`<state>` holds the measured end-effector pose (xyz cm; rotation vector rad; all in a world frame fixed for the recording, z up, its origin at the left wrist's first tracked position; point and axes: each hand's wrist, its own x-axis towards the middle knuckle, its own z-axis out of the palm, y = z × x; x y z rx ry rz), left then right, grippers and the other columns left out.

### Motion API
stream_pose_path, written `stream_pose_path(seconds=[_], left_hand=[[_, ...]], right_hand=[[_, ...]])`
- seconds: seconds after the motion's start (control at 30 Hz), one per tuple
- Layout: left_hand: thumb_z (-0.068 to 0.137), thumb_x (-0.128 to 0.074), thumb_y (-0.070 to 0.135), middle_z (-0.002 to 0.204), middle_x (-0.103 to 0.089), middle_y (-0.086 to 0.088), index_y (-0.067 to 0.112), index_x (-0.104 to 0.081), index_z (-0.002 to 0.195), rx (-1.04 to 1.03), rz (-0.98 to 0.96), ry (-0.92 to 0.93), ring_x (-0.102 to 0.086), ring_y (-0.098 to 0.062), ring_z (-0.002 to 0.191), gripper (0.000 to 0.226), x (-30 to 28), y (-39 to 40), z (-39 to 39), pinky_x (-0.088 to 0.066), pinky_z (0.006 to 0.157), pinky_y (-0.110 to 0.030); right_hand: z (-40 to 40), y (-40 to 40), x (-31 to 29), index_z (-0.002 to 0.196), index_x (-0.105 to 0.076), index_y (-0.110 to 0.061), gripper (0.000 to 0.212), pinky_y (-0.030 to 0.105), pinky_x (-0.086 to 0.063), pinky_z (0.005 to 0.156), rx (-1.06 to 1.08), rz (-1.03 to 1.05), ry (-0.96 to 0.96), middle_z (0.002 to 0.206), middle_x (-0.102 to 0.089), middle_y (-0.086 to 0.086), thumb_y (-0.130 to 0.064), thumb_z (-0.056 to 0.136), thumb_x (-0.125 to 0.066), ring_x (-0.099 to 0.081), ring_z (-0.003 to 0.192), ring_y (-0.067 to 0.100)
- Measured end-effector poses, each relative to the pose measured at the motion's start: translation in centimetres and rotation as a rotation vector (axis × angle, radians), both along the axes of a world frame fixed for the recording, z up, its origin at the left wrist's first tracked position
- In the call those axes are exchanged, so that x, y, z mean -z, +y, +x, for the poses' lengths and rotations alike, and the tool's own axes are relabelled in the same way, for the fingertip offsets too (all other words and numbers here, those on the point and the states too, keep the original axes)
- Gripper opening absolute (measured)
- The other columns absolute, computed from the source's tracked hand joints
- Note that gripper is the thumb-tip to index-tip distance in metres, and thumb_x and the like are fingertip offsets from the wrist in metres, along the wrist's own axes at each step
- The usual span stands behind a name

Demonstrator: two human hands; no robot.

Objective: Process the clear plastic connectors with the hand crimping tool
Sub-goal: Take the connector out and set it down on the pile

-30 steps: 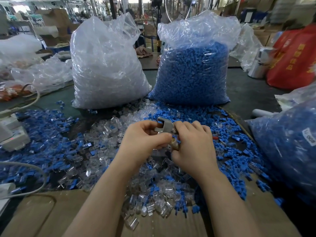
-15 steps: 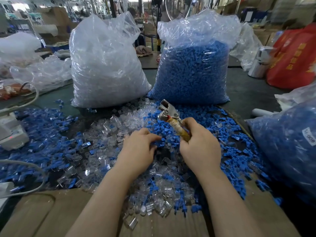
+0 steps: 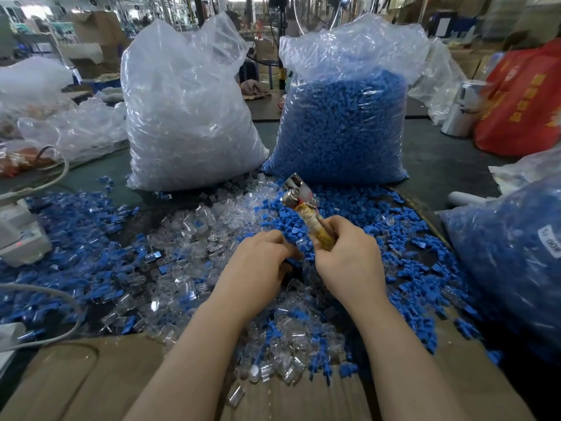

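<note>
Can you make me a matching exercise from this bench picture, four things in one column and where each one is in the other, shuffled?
Things:
1. crimping tool
2. bag of clear connectors
3. bag of blue parts
4. red bag

Places:
A. far right of the bench
B. standing behind the pile, left of centre
C. gripped in the right hand
D. standing behind the pile, right of centre

Pairs: 1-C, 2-B, 3-D, 4-A
</note>
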<state>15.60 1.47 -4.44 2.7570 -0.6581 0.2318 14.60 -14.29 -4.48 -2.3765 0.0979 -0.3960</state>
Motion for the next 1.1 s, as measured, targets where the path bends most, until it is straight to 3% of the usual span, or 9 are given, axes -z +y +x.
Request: stream_pose_path(seconds=[0.17,0.27,0.37,0.53,0.73,1.1], left_hand=[[0.091,-0.067,0.024,0.109,-0.065,0.01,0.028,-0.072,0.107,-0.045,-0.007,0.029,-0.059,-0.013,0.103,0.018,0.08,-0.15,0.14,-0.046,0.088,-0.026],[0.092,-0.064,0.026,0.106,-0.065,0.007,0.023,-0.068,0.101,-0.055,0.026,0.026,-0.059,-0.015,0.1,0.01,0.14,-0.23,0.2,-0.048,0.085,-0.031],[0.093,-0.062,0.024,0.107,-0.065,0.005,0.02,-0.065,0.101,-0.038,0.04,0.029,-0.06,-0.017,0.098,0.009,0.22,-0.4,0.17,-0.049,0.086,-0.035],[0.091,-0.067,0.028,0.103,-0.065,0.007,0.025,-0.063,0.099,-0.038,-0.006,0.031,-0.061,-0.016,0.095,0.01,0.08,-0.62,-0.08,-0.051,0.084,-0.036],[0.094,-0.064,0.026,0.11,-0.065,0.011,0.032,-0.067,0.118,0.015,-0.004,0.041,-0.055,-0.013,0.106,0.025,0.42,-0.55,0.09,-0.048,0.092,-0.035],[0.093,-0.054,0.032,0.099,-0.065,0.006,0.021,-0.065,0.103,-0.063,-0.034,-0.002,-0.059,-0.014,0.092,0.018,0.15,-0.8,-0.28,-0.05,0.082,-0.029]], right_hand=[[0.16,0.14,0.17,0.088,-0.057,-0.033,0.007,0.033,-0.043,0.06,-0.004,0.073,0.0,0.076,-0.062,-0.01,-0.034,0.088,-0.064,-0.057,0.073,0.015],[0.19,0.19,0.25,0.084,-0.055,-0.034,0.01,0.032,-0.042,0.057,0.001,0.079,-0.001,0.073,-0.061,-0.011,-0.035,0.088,-0.064,-0.055,0.069,0.01],[0.21,0.21,0.29,0.08,-0.053,-0.034,0.015,0.03,-0.038,0.052,0.003,0.068,-0.002,0.071,-0.06,-0.011,-0.034,0.088,-0.065,-0.054,0.067,0.007],[0.25,0.23,0.28,0.082,-0.056,-0.032,0.011,0.033,-0.044,0.056,0.004,0.09,0.007,0.072,-0.061,-0.011,-0.033,0.089,-0.065,-0.055,0.068,0.01],[0.3,0.15,0.19,0.082,-0.06,-0.029,0.008,0.038,-0.052,0.063,0.02,0.143,0.015,0.073,-0.063,-0.009,-0.032,0.088,-0.065,-0.058,0.07,0.015],[0.38,0.28,0.13,0.075,-0.06,-0.031,0.015,0.038,-0.054,0.066,-0.005,0.2,0.029,0.071,-0.064,-0.01,-0.032,0.088,-0.067,-0.06,0.07,0.011]])
